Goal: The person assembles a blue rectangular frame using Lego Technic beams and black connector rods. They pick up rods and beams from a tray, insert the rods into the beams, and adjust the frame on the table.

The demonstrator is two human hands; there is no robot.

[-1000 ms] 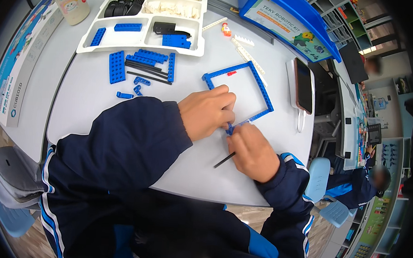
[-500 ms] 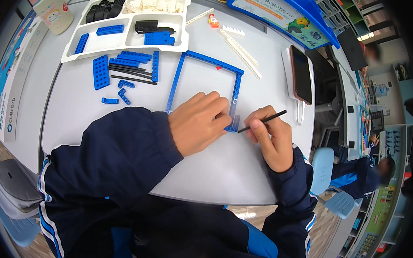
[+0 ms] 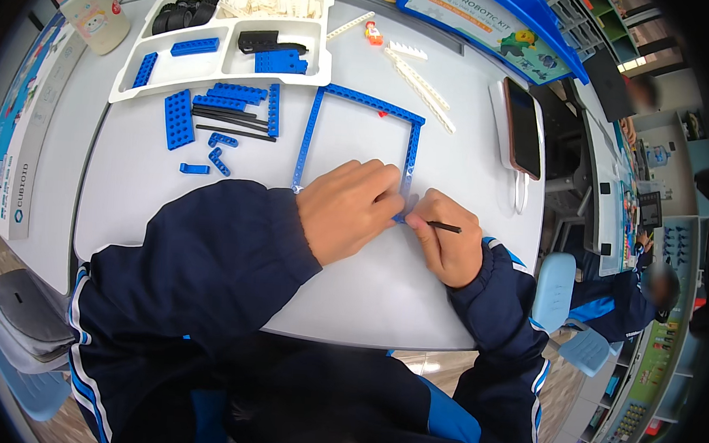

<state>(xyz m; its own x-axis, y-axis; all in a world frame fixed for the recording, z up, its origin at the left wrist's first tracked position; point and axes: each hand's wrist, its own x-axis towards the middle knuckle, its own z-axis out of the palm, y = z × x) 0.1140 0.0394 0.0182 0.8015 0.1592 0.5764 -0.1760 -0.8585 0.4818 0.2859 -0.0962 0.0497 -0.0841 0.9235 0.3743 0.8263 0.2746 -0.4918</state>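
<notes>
A square frame of blue building beams (image 3: 370, 99) lies on the white table in front of me. My left hand (image 3: 349, 209) is closed on its near right corner and covers most of the near side. A thin black axle rod (image 3: 445, 226) is pinched between the thumb and fingers of my right hand (image 3: 451, 242). The rod points nearly level out to the right, and its left end is hidden by my fingers at the frame's corner. Whether the rod sits inside a beam hole, I cannot tell. Both hands almost touch.
Left of the frame lie loose blue beams (image 3: 180, 120) and black rods (image 3: 234, 125). Behind stands a white parts tray (image 3: 322, 57). Cream beams (image 3: 419, 87), a small toy figure (image 3: 373, 34), a phone (image 3: 521, 126) and a blue bin (image 3: 496, 35) are farther right. A cup (image 3: 95, 19) stands far left.
My right hand has moved in to the frame's corner. The black rod has swung from slanting up to nearly level, and less of it shows. My left hand has stayed on the frame.
</notes>
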